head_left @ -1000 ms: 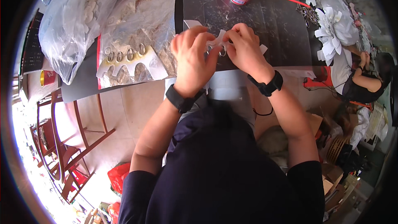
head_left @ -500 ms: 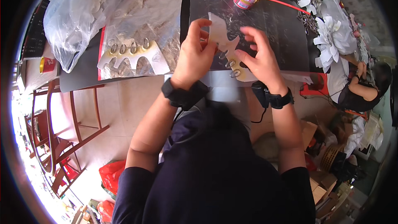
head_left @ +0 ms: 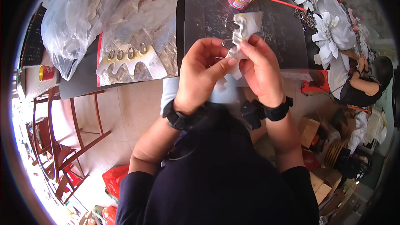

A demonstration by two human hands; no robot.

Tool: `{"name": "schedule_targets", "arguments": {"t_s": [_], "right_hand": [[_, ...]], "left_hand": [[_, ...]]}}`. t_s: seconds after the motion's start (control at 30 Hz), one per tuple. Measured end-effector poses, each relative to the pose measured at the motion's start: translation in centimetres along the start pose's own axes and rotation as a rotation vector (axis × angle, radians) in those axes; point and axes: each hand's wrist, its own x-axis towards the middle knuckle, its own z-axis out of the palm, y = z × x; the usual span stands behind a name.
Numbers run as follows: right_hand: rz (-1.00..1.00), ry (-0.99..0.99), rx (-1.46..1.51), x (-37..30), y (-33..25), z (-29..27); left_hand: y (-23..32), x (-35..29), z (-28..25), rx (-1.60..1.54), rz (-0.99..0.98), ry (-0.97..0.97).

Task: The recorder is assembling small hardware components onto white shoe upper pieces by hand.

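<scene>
- Left hand (head_left: 205, 71) and right hand (head_left: 262, 68) pinch a white scalloped piece (head_left: 241, 31).
- Left of the grip: clear bag (head_left: 62, 35) holding pale pieces (head_left: 95, 13).
- Beyond the grip: red can (head_left: 238, 1), contents hidden.

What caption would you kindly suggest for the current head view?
Left hand and right hand hold a white cutout with metal rings at a black-covered table.
</scene>
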Motion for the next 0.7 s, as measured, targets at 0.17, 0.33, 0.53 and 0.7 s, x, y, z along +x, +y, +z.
{"name": "schedule_targets", "arguments": {"t_s": [0.17,0.33,0.53,0.7], "right_hand": [[0.061,0.031,0.0,-1.2,-0.4,0.5],[0.049,0.015,-0.056,-1.7,0.0,0.4],[0.053,0.012,-0.026,-1.7,0.0,0.3],[-0.011,0.048,0.031,-2.0,0.3,0.9]], "left_hand": [[0.0,-0.3,-0.1,0.015,0.094,0.07],[0.8,-0.5,-0.6,0.185,0.121,0.004],[1.1,-0.8,-0.8,0.051,0.064,0.006],[1.0,-0.8,-1.0,0.035,0.116,0.014]]}}
